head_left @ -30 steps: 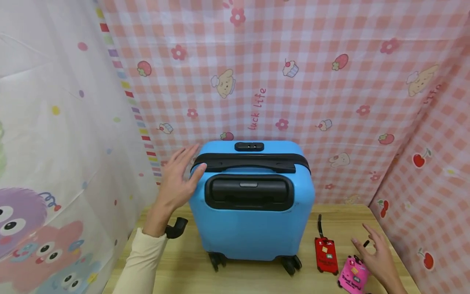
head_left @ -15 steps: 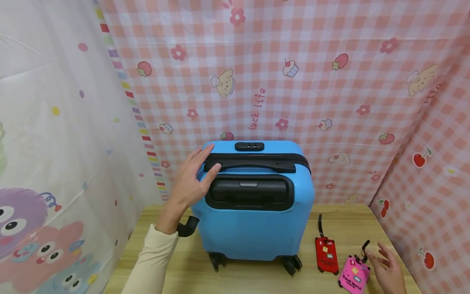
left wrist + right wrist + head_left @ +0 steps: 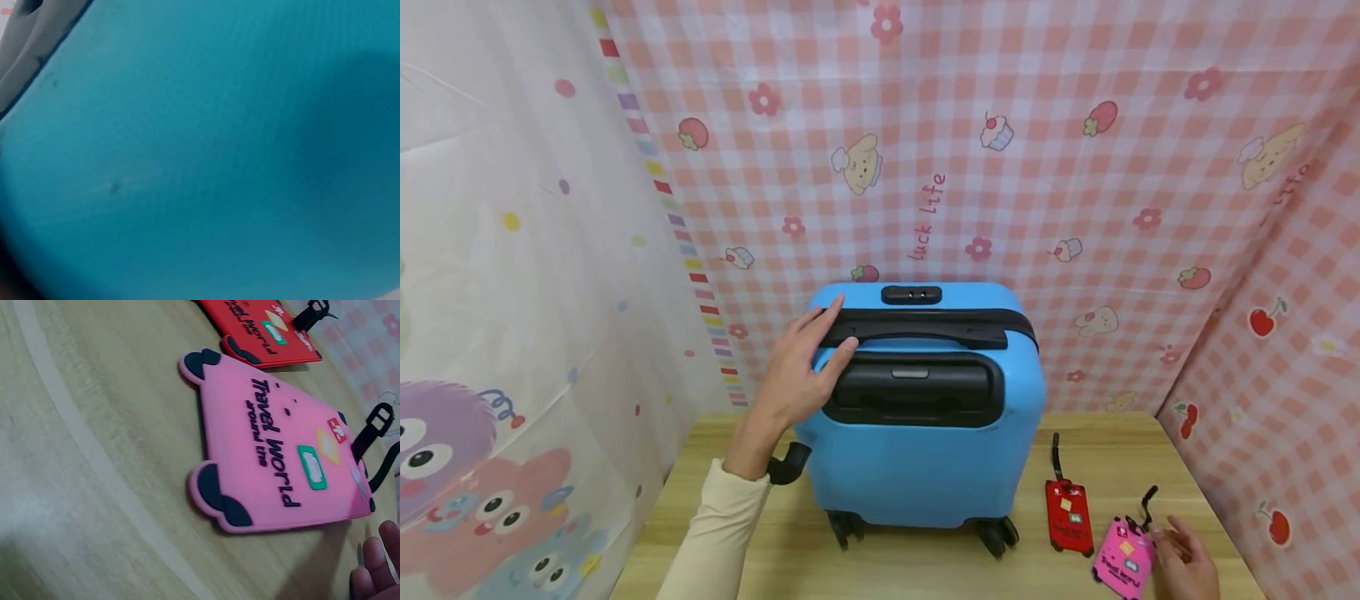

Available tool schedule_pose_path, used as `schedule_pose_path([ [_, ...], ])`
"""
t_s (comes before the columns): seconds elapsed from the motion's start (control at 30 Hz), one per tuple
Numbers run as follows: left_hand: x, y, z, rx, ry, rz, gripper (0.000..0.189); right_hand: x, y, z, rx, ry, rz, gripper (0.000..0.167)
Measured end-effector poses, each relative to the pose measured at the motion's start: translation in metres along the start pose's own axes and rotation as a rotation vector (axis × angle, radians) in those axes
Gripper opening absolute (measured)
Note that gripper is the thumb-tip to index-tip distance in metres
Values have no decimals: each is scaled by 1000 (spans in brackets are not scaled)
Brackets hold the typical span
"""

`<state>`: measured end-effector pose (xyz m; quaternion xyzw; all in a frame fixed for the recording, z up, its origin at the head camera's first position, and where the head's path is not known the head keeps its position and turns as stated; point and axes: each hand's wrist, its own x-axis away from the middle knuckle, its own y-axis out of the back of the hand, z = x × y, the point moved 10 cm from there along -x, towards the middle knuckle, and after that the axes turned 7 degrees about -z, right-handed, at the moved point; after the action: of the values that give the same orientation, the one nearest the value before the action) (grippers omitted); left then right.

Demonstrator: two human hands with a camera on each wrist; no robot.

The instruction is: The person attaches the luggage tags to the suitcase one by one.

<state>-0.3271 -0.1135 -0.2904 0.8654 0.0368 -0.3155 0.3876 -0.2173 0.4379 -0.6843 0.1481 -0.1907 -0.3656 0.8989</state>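
Note:
A blue suitcase (image 3: 917,475) stands upright on its wheels in the middle of the head view, with a black top handle. My left hand (image 3: 801,371) rests on its upper left corner, fingers extended along the top edge. Blue shell (image 3: 200,156) fills the left wrist view. To the right lies a pink luggage tag (image 3: 1123,557), shaped like a small suitcase, with a black strap. Beside its right edge is my right hand (image 3: 1183,562), fingers loosely bent. In the right wrist view those fingers (image 3: 375,556) appear just off the strap end of the tag, holding nothing.
A red luggage tag (image 3: 1069,517) lies between the suitcase and the pink one, its black strap pointing back. Everything stands on a wooden table (image 3: 760,542). A pink checked curtain (image 3: 1037,192) hangs behind and at right, a white printed one (image 3: 550,292) at left.
My left hand has moved right onto the suitcase corner. My right hand first drew back right and down from above the pink tag, then came in close beside it, its fingers more bent.

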Motion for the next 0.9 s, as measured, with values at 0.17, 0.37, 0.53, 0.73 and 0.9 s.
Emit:
schedule_pose_path([
  [0.17,1,3,1,-2,2,-26,63,1,-14,-1,13,1,45,79],
  [0.37,1,5,1,-25,-13,-50,64,5,-18,14,247,161,-9,64],
  [0.53,1,4,1,-30,-18,-59,63,7,-22,14,266,176,-13,59],
  [0.73,3,0,1,-27,-11,-53,63,4,-16,12,230,233,-62,42],
  [0.9,4,0,2,-18,-2,-54,63,3,-18,13,247,252,-60,37],
])
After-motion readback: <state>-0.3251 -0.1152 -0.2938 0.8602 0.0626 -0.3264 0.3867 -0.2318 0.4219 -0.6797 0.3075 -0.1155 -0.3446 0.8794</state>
